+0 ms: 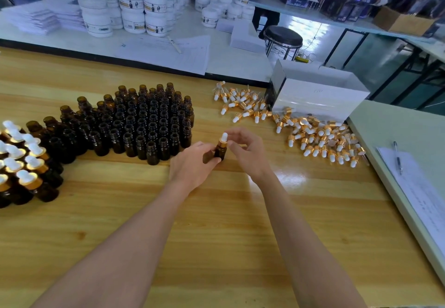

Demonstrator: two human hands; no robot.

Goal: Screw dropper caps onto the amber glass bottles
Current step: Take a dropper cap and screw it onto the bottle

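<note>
Our left hand point(192, 165) and right hand point(248, 153) meet at one bottle point(220, 153).
We grip it upright on the table point(216, 223) with the left; right fingers curl beside its cap point(223, 140), contact we cannot tell.

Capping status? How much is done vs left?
Done: a small group of capped bottles at far left. In hand: the left hand holds one bottle upright while the right hand pinches its dropper cap. Left: the large block of open bottles, clearly most of the batch, with a pile of loose caps waiting at right.
</note>
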